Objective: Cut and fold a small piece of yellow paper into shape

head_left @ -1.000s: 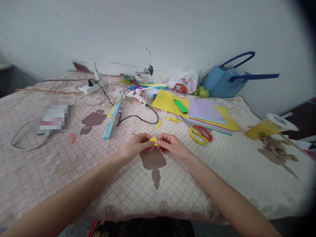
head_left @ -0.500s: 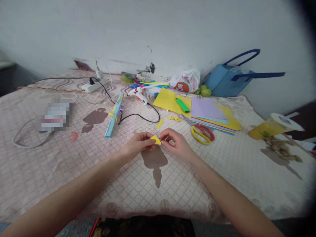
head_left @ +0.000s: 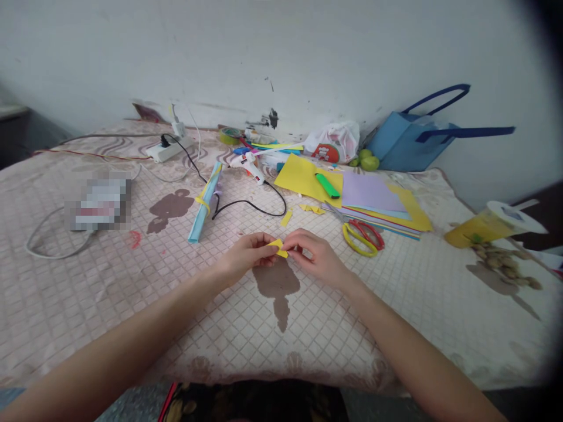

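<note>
Between my two hands is a small piece of yellow paper, held just above the patterned tablecloth. My left hand pinches its left side between thumb and fingers. The fingertips of my right hand are closed on its right edge, partly covering it. Beyond my hands lie a yellow paper strip and some yellow paper scraps. Scissors with red and yellow handles rest to the right of my right hand. A rolled light-blue paper with a yellow band lies to the left.
Behind are a white glue gun with a black cord, a power strip and stacked coloured paper bearing a green cutter. A blue bag leans at the wall. On the right stand a drink cup and ginger-like roots.
The right fingers have shifted slightly over the yellow paper, and its pointed corner now looks folded or covered. The whole view has moved a little.
</note>
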A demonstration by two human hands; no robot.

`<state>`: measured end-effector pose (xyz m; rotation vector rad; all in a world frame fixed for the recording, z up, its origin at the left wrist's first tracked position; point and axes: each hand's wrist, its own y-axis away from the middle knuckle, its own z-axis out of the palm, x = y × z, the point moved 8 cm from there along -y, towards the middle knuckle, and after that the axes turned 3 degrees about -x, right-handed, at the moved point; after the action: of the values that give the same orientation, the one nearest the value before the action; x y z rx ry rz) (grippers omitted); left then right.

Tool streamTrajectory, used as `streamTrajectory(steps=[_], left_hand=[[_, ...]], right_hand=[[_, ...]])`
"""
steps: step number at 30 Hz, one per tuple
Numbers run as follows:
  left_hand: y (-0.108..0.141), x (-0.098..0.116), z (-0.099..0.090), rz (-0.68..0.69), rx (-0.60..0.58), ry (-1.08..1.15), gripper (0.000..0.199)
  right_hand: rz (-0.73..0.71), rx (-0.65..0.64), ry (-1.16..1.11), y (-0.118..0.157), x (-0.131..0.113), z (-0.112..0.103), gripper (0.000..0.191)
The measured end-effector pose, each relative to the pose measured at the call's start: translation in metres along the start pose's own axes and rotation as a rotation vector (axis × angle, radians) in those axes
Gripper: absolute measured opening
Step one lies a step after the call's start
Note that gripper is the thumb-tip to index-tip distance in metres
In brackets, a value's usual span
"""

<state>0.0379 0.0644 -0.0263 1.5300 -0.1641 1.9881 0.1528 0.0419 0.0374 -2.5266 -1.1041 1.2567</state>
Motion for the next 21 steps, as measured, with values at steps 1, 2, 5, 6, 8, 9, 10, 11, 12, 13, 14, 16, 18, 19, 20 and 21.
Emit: streamTrajectory(steps=[1, 2, 5, 6, 8, 9, 10, 11, 12, 13, 14, 16, 18, 19, 20, 21], left_hand=[[0.0000, 0.0001, 0.0003, 0.001, -0.004, 0.000, 0.028], [-0.0001, 0.0002, 0.0008, 0.003, -0.011, -0.001, 0.027], [-0.0003, 0.0004, 0.0020, 0.013, -0.031, 0.001, 0.025], [-0.0002, 0.0005, 0.0024, 0.015, -0.036, 0.001, 0.024], [0.0001, 0.0005, 0.0027, 0.015, -0.039, -0.007, 0.023], [0.0003, 0.0006, 0.0028, 0.013, -0.038, -0.015, 0.022], [0.0006, 0.0007, 0.0029, 0.012, -0.035, -0.023, 0.022], [0.0009, 0.0010, 0.0029, 0.012, -0.031, -0.032, 0.022], [0.0010, 0.0011, 0.0031, 0.010, -0.030, -0.039, 0.022], [0.0011, 0.0011, 0.0035, 0.008, -0.031, -0.044, 0.023], [0.0010, 0.0009, 0.0038, 0.006, -0.034, -0.044, 0.023], [0.0004, 0.0002, 0.0041, 0.000, -0.036, -0.035, 0.024], [-0.0002, -0.0006, 0.0037, -0.004, -0.034, -0.014, 0.025], [-0.0003, -0.0008, 0.0034, -0.004, -0.031, -0.003, 0.026], [-0.0004, -0.0009, 0.0031, -0.003, -0.028, 0.005, 0.026], [-0.0002, -0.0008, 0.0030, -0.002, -0.024, 0.010, 0.025]], right_hand=[[-0.004, -0.001, 0.003, -0.0002, -0.0008, -0.0002, 0.024], [-0.007, -0.001, 0.006, -0.0004, -0.0014, -0.0004, 0.023], [-0.009, -0.001, 0.013, -0.0006, -0.0021, -0.0013, 0.022], [-0.006, 0.000, 0.013, -0.0006, -0.0018, -0.0017, 0.022], [0.003, 0.001, 0.010, -0.0004, -0.0005, -0.0023, 0.023], [0.008, -0.001, 0.007, -0.0003, 0.0001, -0.0024, 0.023], [0.010, -0.003, 0.004, -0.0003, 0.0005, -0.0024, 0.024], [0.012, -0.005, 0.001, -0.0002, 0.0008, -0.0024, 0.024], [0.012, -0.006, -0.003, -0.0002, 0.0008, -0.0025, 0.024], [0.012, -0.005, -0.006, -0.0003, 0.0008, -0.0026, 0.024], [0.013, -0.003, -0.007, -0.0003, 0.0009, -0.0027, 0.024], [0.015, 0.000, -0.006, -0.0002, 0.0011, -0.0028, 0.024], [0.013, 0.000, -0.007, -0.0001, 0.0016, -0.0025, 0.024], [0.012, 0.000, -0.009, 0.0000, 0.0018, -0.0023, 0.024], [0.009, -0.002, -0.011, 0.0000, 0.0021, -0.0019, 0.024], [0.007, -0.004, -0.013, 0.0001, 0.0022, -0.0014, 0.024]])
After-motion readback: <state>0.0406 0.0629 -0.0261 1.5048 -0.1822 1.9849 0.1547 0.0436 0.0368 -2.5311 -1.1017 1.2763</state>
